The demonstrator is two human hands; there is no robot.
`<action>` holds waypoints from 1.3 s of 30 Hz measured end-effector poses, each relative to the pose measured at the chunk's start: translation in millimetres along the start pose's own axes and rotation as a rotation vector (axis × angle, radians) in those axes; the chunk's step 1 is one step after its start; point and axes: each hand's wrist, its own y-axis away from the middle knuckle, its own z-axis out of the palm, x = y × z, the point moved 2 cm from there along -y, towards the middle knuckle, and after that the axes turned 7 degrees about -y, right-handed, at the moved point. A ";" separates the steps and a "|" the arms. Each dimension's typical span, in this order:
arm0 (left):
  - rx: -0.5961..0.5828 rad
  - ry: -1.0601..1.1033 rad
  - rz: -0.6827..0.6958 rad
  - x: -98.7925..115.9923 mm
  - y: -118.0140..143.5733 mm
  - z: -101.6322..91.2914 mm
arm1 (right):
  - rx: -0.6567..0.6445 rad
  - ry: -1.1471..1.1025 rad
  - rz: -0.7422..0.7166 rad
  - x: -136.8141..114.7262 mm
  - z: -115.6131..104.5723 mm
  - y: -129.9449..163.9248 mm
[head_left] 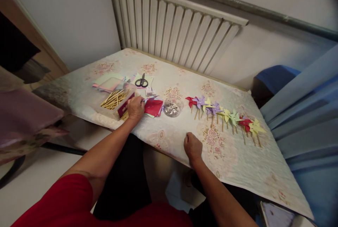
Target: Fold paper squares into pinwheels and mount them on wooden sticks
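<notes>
My left hand [136, 109] rests at the left edge of a small stack of coloured paper squares [154, 107], a red one on top. Its fingers are closed at a purplish sheet's edge, and their tips are partly hidden. Beside that hand stands a clear plastic box [109, 113] with thin wooden sticks [114, 99] in it. To the right of the stack is a clear round dish [172, 108] of small shiny metal pieces. My right hand [193, 147] lies near the table's front edge in a loose fist, with nothing visible in it.
Black-handled scissors [142, 82] lie behind the stack, near a small white box [149, 91] and more paper sheets [109, 83]. Several finished paper pinwheels [225, 115] form a row on the right. A radiator [174, 26] stands behind the table; a blue curtain [303, 121] hangs at right.
</notes>
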 end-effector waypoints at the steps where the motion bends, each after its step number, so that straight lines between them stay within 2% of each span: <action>1: 0.009 0.021 -0.014 4.4 -0.3 -5.5 | 0.001 0.001 0.001 0.0 -0.3 0.2; 3: 0.004 0.098 -0.056 15.9 2.0 -15.9 | -0.002 0.002 0.004 -0.2 -1.0 0.5; 6: -0.073 0.323 -0.140 37.3 12.9 -26.1 | -0.011 0.004 0.012 -0.8 -1.9 0.4; 10: -0.310 0.790 -0.365 64.7 38.1 -23.3 | -0.029 0.000 0.037 -1.0 -2.0 -0.4; 13: -0.474 1.066 -0.474 82.7 56.9 -17.4 | -0.036 0.002 0.056 -0.1 -0.9 -1.3; 19: -0.643 1.293 -0.604 105.8 78.2 -12.9 | -0.052 0.019 0.072 0.9 -0.4 -2.7; 25: -0.755 1.442 -0.558 120.1 92.4 -4.1 | -0.075 0.013 0.098 0.8 -3.6 -3.8; 29: -0.850 1.321 -0.562 119.0 111.0 22.0 | -0.100 0.004 0.131 1.3 -5.0 -4.5; 33: -0.908 0.904 -0.535 109.7 124.6 48.6 | -0.102 -0.005 0.130 1.3 -6.5 -4.9; 36: -0.821 0.563 -0.319 104.5 121.6 49.9 | -0.109 -0.001 0.131 1.5 -7.4 -5.3; 39: -0.627 0.204 -0.018 105.6 114.7 37.4 | -0.122 -0.003 0.133 1.7 -7.8 -5.8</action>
